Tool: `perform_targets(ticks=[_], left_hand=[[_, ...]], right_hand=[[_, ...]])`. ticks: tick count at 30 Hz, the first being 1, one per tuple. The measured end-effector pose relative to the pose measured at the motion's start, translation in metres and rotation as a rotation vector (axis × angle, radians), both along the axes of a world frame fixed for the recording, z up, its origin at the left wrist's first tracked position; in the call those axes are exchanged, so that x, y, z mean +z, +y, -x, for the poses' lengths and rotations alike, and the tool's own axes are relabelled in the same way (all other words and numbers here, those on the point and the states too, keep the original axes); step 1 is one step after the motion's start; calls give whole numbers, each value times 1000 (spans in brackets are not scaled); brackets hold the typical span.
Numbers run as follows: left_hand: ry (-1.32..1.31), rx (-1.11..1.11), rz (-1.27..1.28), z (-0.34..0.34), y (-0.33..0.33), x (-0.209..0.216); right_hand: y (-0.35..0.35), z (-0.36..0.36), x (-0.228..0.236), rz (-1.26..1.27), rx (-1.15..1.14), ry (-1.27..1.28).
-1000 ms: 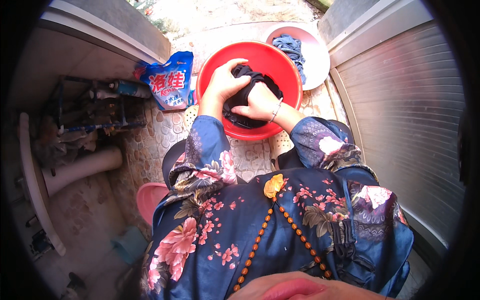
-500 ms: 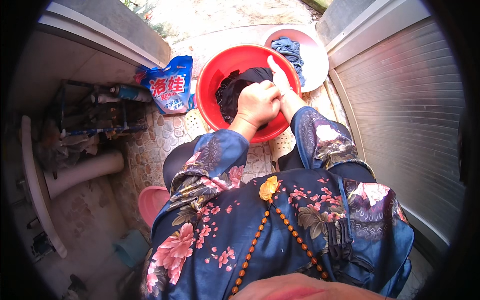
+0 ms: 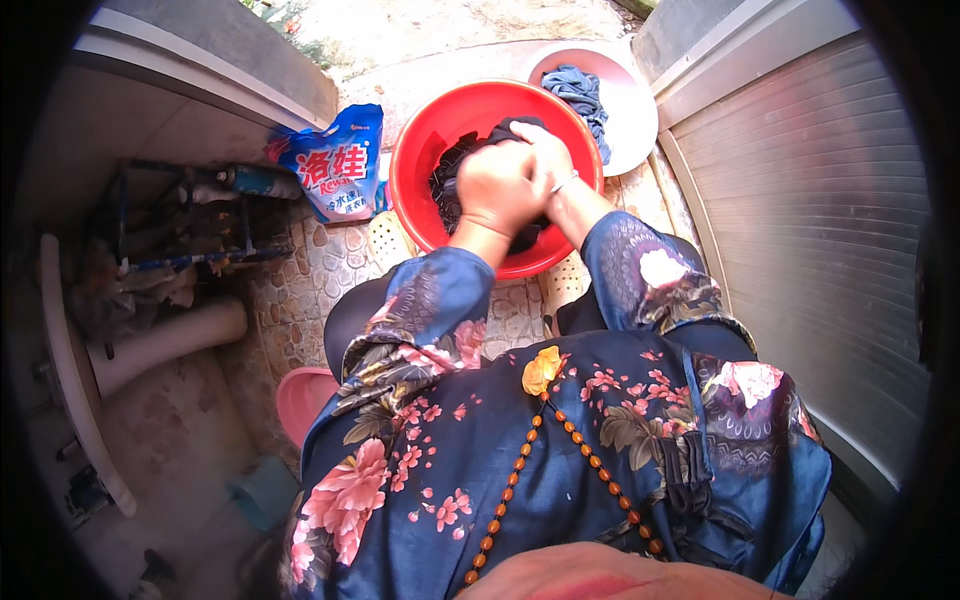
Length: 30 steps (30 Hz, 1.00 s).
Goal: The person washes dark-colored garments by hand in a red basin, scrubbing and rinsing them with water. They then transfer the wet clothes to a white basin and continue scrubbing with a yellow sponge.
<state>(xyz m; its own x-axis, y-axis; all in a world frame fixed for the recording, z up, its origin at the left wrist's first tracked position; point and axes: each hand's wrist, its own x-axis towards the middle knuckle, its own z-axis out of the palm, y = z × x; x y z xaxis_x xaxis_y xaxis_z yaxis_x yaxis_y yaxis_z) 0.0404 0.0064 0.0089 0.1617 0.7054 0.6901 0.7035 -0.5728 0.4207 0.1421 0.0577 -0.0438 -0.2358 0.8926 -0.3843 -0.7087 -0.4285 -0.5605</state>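
A red basin (image 3: 404,165) stands on the floor in front of me, with a black garment (image 3: 447,185) bunched inside it. Over the basin, my left hand (image 3: 496,182) is closed like a fist on the cloth and slightly blurred. Pressed against it, my right hand (image 3: 548,163) grips the same dark fabric, its fingers partly hidden. A light band circles the right wrist. Part of the garment bulges up beyond my knuckles, and the rest lies low in the basin.
A blue detergent bag (image 3: 340,165) stands left of the basin. Behind it on the right, a pale pink basin (image 3: 632,125) holds blue-grey cloth (image 3: 578,97). A metal door (image 3: 800,190) borders the right side; a rack (image 3: 190,260) and pink basin (image 3: 300,395) are at left.
My left hand has shifted a little left and up, and its knuckles are now blurred. My right hand has turned, its thumb no longer pointing upward. Less black cloth shows above the hands.
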Motion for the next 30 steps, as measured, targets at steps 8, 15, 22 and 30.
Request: perform_targets(ticks=[8,15,22,30], left_hand=[[-178,364,263,35,24,1],[-199,121,419,53,36,-19],[-292,-179,597,57,30,-5],[-273,-266,169,36,30,12]], right_hand=[[-38,30,34,-84,-104,165],[-24,13,28,-126,-40,55],[-38,2,66,-425,279,-133],[-20,8,-12,122,93,195]])
